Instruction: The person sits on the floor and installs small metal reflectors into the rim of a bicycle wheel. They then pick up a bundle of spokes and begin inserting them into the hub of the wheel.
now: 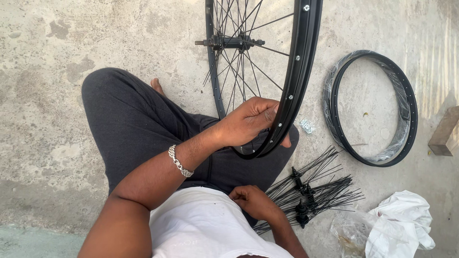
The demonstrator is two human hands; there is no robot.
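I sit on a concrete floor with a black spoked bicycle wheel (299, 71) standing on edge across my lap. My left hand (248, 122) grips the lower part of its rim, fingers wrapped around the inner side near the spokes. The hub (229, 43) with its axle shows at the top. My right hand (253, 200) rests closed near my waist, beside a bundle of loose black spokes (315, 188). I cannot tell whether it holds anything small.
A bare black rim wrapped in clear plastic (406, 100) lies flat on the floor at the right. A small pile of silver nipples (307, 125) sits beside the wheel. A white cloth (404, 220) and a clear bag (351, 231) lie at the lower right, a wooden block (445, 134) at the right edge.
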